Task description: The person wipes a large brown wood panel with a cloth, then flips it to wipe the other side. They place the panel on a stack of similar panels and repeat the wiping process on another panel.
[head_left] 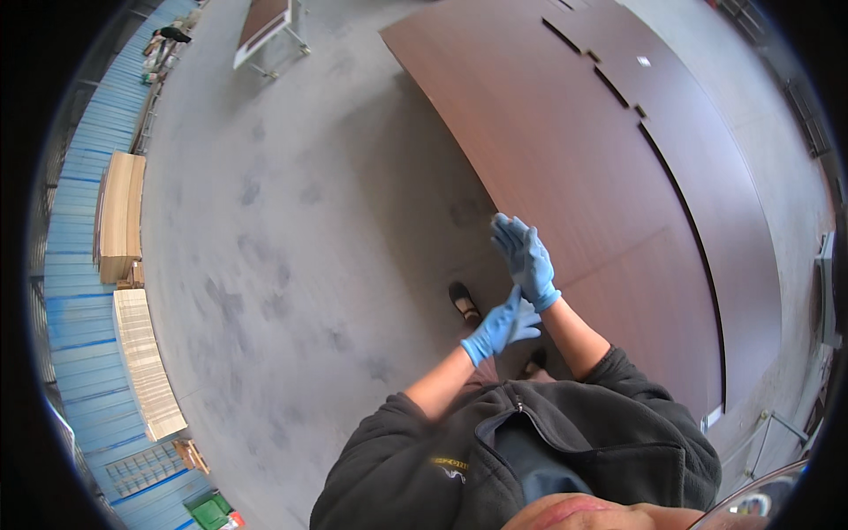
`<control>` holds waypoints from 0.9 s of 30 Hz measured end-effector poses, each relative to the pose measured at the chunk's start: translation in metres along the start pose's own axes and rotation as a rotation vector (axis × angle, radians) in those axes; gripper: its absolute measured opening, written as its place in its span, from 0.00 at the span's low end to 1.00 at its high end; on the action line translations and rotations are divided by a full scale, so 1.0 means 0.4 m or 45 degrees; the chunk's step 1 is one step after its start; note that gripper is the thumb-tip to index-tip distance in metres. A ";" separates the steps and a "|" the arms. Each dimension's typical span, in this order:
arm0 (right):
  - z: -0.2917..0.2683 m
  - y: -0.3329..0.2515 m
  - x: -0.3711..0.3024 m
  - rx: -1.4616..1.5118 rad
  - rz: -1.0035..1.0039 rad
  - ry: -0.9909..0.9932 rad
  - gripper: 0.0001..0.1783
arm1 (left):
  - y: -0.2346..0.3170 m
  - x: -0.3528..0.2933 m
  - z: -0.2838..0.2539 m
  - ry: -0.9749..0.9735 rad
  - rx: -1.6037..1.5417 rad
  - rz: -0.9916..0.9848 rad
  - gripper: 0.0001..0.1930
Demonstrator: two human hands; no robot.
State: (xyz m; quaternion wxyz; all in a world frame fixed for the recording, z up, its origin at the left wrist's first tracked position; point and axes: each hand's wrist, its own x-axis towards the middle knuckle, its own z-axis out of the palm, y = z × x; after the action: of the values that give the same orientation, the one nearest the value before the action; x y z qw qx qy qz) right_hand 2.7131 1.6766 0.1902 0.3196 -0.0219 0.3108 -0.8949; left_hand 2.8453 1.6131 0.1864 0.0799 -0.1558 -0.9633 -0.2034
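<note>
Both of my hands wear light blue gloves. My left hand (504,330) is open, its fingers stretched out and slightly spread, with the thumb pointing up close to the heel of my right hand. I cannot tell whether the two gloves touch. Farther forward, my right hand (527,261) is also open, fingers extended and holding nothing that shows. It is at the near left edge of a large dark brown panel (565,168); contact with the panel is unclear. A second brown panel (707,177) lies to its right, with dark strips along the line between them.
Grey concrete floor (291,203) stretches to the left. Stacks of boards, a tan one (122,216) and a pale one (148,362), stand along the blue wall. A wheeled table (265,31) is at the far left. Metal rails (777,433) stand at the lower right.
</note>
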 end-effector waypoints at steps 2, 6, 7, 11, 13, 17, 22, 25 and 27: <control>0.163 0.029 0.152 0.156 0.116 0.022 0.38 | -0.071 0.026 -0.097 0.135 -0.849 -0.581 0.31; 0.415 0.061 0.396 0.197 0.205 0.105 0.41 | -0.289 0.086 -0.305 0.312 -1.451 -1.104 0.29; 0.466 0.066 0.456 0.166 0.158 0.054 0.41 | -0.357 0.097 -0.359 0.285 -1.250 -1.092 0.28; 0.602 0.060 0.671 0.154 0.241 0.096 0.37 | -0.572 0.178 -0.503 0.238 -1.177 -0.914 0.25; 0.635 0.045 0.802 0.000 0.257 0.161 0.35 | -0.676 0.231 -0.551 0.061 -1.188 -0.903 0.25; 0.654 0.067 1.111 0.207 0.276 0.247 0.31 | -0.942 0.381 -0.613 0.101 -1.079 -0.677 0.26; 0.716 0.138 1.650 -0.280 -0.059 0.377 0.26 | -1.301 0.579 -0.795 -0.230 -0.662 -0.688 0.23; 0.803 0.162 1.908 -0.374 -0.064 0.173 0.24 | -1.485 0.661 -0.987 0.063 -1.736 -0.977 0.29; 0.894 0.196 2.017 -0.445 0.012 -0.100 0.23 | -1.663 0.718 -1.138 0.518 -2.593 -0.720 0.32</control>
State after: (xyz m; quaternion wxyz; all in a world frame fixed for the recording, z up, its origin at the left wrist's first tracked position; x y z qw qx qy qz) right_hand 2.2008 0.9630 0.3048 0.3269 -0.1108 0.4491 -0.8241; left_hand 2.3955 0.9223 0.4166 0.0214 0.1162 -0.3106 -0.9432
